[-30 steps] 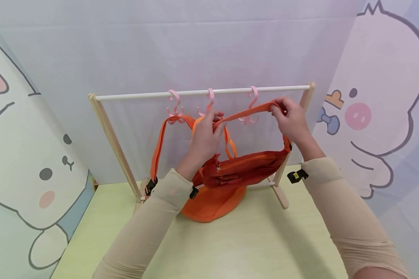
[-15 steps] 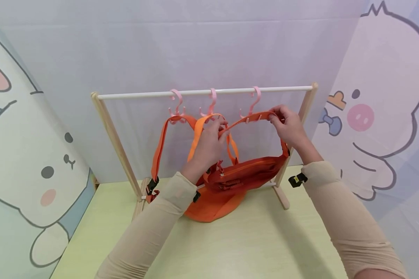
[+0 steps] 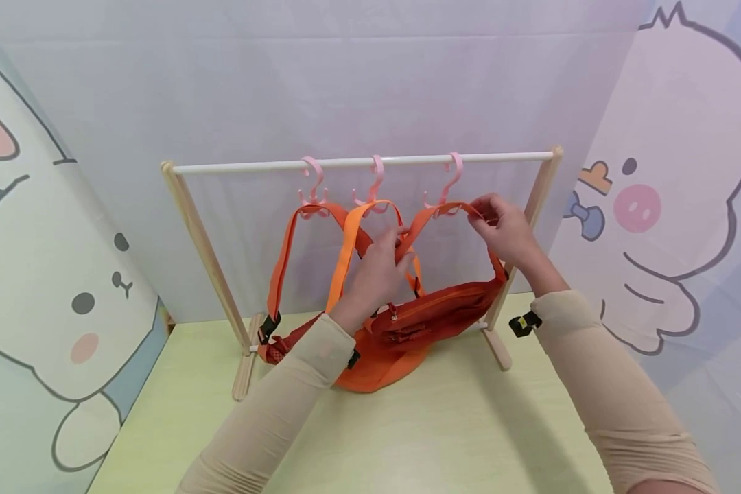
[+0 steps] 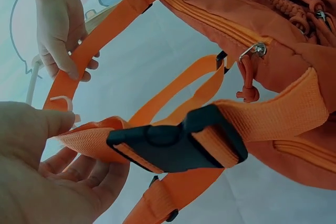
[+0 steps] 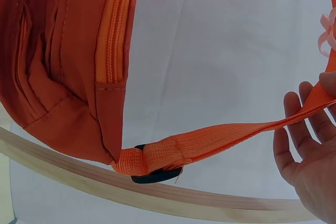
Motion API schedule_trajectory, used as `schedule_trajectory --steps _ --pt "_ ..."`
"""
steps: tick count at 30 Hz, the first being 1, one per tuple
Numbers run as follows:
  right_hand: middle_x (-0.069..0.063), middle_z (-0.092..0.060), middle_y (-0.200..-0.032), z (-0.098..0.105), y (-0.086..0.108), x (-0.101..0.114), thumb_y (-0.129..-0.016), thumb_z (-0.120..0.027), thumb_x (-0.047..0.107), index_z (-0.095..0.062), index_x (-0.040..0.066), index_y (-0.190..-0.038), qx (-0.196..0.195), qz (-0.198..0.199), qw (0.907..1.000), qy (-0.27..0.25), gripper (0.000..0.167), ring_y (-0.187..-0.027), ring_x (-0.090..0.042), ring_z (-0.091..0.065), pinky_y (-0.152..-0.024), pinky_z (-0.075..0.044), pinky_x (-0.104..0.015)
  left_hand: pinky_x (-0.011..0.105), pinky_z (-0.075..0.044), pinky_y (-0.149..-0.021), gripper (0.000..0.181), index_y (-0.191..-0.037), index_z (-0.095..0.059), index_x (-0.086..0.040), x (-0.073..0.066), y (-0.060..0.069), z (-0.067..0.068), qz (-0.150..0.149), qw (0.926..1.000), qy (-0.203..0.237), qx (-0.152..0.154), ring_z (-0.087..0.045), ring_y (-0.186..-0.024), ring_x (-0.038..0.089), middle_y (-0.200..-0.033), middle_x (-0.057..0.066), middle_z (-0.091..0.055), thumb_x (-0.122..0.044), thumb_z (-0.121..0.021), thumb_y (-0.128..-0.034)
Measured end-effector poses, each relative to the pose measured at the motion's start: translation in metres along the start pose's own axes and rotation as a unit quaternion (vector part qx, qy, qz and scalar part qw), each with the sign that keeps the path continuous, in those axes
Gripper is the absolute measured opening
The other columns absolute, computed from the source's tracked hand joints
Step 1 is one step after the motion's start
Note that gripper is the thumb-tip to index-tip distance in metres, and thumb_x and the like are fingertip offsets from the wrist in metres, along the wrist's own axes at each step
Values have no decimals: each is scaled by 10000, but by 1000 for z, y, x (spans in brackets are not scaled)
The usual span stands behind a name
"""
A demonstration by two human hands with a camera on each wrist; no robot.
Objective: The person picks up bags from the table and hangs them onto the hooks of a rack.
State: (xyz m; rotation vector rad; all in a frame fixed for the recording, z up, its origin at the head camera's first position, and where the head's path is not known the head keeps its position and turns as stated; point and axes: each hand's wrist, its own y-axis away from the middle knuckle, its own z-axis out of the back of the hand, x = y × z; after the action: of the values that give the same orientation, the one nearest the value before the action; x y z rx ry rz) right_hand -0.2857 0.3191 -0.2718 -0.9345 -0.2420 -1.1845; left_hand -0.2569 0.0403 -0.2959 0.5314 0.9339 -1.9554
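Observation:
A red-orange zippered bag (image 3: 451, 312) hangs tilted below the right pink hook (image 3: 452, 180), its orange strap (image 3: 429, 214) lying over that hook. My left hand (image 3: 379, 271) holds the strap's left side between thumb and fingers; in the left wrist view a black buckle (image 4: 178, 137) is just beside those fingers. At the strap's right side my right hand (image 3: 508, 230) pinches the webbing. The right wrist view has this strap (image 5: 210, 140) running from a black slider (image 5: 157, 176) into my right hand (image 5: 310, 156). My left forearm hides part of the bags.
On the left hook (image 3: 313, 182) hangs another orange strap (image 3: 278, 267); a brighter orange strap (image 3: 344, 261) loops over the middle hook (image 3: 377, 180). An orange bag part (image 3: 370, 377) sits low by the yellow-green table (image 3: 395, 439). The rack has a white rail (image 3: 500, 158) and wooden legs (image 3: 204, 254).
Both hands have come down with the strap, which now drapes over the right hook instead of stretching taut between them. My left hand has lowered and shifted slightly right.

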Motion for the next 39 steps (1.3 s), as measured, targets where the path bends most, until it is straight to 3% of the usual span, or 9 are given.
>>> schedule_trajectory --steps 10,17,24,31,39 --pt "-149 -652 -1266 -6 7 -5 -1057 -673 209 -550 66 -1413 239 -183 9995 -54 403 -1113 -316 -649 -970 -566 -518 319 -587 -709 544 -1570 -428 -121 13 11 -17 124 9993 347 64 -626 -792 168 -1168 27 -608 -166 -649 -1075" --pt "-173 -628 -1330 -10 11 -13 -1039 -698 201 -495 74 -1470 449 -329 9984 -74 493 -1166 -345 -651 -981 -564 -560 363 -600 -868 513 -1539 -434 -112 23 17 -24 56 9998 185 -92 -630 -951 153 -1262 31 -599 -198 -645 -1080" --pt "-187 -623 -1343 -12 17 -20 -1035 -703 203 -451 64 -1509 605 -374 9973 -168 554 -1185 -385 -647 -1005 -543 -584 398 -581 -934 593 -1607 -378 -112 28 24 -28 101 9999 40 -111 -617 -1066 192 -1288 64 -590 -193 -642 -1081" --pt "-222 -558 -1443 -14 25 -24 -1015 -722 144 -412 46 -1546 488 -356 9981 -90 622 -1307 -416 -551 -1097 -456 -625 436 -559 -981 590 -1611 -374 -110 32 35 -29 -50 9996 -156 -229 -591 -1137 245 -1342 99 -586 -174 -628 -1082" --pt "-215 -492 -1534 -14 39 -19 -1001 -740 142 -409 29 -1564 145 -7 9998 157 663 -1417 -435 -456 -1132 -394 -663 460 -537 -1005 655 -1618 -374 -97 34 48 -27 -341 9979 -425 -348 -562 -1184 261 -1370 98 -568 -190 -692 -1053"
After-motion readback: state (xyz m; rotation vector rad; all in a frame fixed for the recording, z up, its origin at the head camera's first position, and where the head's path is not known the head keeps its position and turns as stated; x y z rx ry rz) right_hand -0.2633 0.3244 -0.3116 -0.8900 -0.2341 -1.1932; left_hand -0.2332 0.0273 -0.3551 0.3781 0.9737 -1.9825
